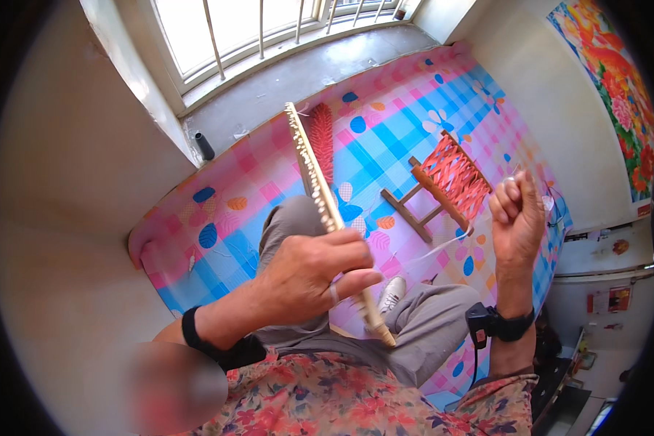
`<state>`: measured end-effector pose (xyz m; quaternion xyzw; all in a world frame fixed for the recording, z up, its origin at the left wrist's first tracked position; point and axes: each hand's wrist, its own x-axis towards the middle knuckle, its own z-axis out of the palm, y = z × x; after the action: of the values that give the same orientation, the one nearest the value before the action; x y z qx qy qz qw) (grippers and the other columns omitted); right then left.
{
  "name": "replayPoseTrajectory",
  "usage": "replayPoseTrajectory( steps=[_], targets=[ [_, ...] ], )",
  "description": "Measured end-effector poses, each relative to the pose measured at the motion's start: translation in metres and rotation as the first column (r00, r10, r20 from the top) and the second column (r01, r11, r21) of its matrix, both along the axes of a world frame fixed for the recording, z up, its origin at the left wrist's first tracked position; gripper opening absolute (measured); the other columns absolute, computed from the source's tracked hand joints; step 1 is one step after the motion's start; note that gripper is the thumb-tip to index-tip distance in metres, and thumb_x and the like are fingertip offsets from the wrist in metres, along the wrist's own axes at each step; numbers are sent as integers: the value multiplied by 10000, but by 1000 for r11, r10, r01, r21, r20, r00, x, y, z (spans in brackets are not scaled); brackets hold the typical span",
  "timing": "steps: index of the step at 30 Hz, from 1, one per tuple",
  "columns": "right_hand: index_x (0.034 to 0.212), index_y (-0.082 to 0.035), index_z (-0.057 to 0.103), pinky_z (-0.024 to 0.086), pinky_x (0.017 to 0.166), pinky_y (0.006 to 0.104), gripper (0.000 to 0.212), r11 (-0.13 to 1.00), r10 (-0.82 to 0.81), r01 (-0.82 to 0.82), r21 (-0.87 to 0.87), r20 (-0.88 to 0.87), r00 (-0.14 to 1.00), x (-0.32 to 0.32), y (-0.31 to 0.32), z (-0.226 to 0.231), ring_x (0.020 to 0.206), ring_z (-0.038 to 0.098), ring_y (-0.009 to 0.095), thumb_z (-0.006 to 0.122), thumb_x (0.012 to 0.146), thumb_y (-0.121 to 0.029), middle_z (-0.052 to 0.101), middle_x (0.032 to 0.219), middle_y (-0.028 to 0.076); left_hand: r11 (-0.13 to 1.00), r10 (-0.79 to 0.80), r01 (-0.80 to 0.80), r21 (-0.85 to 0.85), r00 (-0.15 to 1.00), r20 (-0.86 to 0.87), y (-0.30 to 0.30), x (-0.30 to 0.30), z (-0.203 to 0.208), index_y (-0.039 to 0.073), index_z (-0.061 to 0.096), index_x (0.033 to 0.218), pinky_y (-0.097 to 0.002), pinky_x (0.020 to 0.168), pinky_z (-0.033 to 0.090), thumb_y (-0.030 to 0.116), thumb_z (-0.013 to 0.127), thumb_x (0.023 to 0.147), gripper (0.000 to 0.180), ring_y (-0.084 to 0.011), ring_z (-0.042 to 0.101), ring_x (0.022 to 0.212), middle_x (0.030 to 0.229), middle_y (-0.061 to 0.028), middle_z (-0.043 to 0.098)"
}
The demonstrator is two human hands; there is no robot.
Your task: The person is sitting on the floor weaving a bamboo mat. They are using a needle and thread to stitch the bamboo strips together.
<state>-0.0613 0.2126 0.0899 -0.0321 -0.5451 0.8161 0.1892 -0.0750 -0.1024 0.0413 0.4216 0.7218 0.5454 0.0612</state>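
Observation:
My left hand (312, 272) is closed around a long, narrow wooden strip (316, 174) with a row of small pale teeth or loops along one edge. The strip slants from the upper left down over my lap. A ring circles one finger of this hand. To the right, my right hand (517, 218) is raised with its fingers curled into a pinch; what they hold is too small to make out. A thin white strand (439, 248) runs from near the strip toward the right, and its ends are unclear.
A small wooden stool (450, 178) with red woven straps lies on the checked, flowered sheet (254, 171). A red leaf-patterned piece (321, 142) lies behind the strip. A dark cylinder (204, 146) stands by the barred window's ledge (327, 62). My legs are folded beneath my hands.

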Motion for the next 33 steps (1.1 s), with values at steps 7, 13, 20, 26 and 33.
replayPoseTrajectory(
  steps=[7,13,20,26,33],
  targets=[
    [895,-71,564,335,481,231,182,945,-250,273,-179,141,958,14,120,-40,542,382,72,600,1008,-209,506,743,0,979,-174,153,135,972,160,-2,-10,-3,2,630,1020,-360,798,496,143,602,984,148,-259,616,894,962,-109,614],
    [872,-62,569,348,466,241,211,862,-489,507,-21,235,840,42,166,-40,541,417,83,614,1003,-222,536,739,8,966,-205,158,203,950,234,1,-7,-5,-7,626,1075,-347,841,508,110,592,991,148,-231,613,974,1050,-116,604],
    [844,-59,573,443,422,229,203,834,-545,426,351,400,737,76,180,-98,497,493,77,624,966,-213,539,670,1,950,-247,169,264,922,299,14,-9,-12,0,649,1103,-279,807,543,95,610,981,159,-155,600,987,1117,-80,587],
    [914,-30,611,508,429,239,145,844,-450,129,521,556,699,89,134,-123,502,580,97,616,947,-171,628,741,45,947,-261,163,276,891,371,5,-8,-11,-6,659,1068,-284,824,546,88,627,970,139,-150,606,992,1121,-81,585],
    [1080,6,622,560,650,348,232,-36,-521,-251,967,196,831,81,87,-118,755,687,241,658,873,-89,679,885,144,947,-263,150,283,869,419,5,-4,-13,-1,646,1075,-272,833,532,112,602,991,148,-133,606,994,1116,-63,563]
  ],
)
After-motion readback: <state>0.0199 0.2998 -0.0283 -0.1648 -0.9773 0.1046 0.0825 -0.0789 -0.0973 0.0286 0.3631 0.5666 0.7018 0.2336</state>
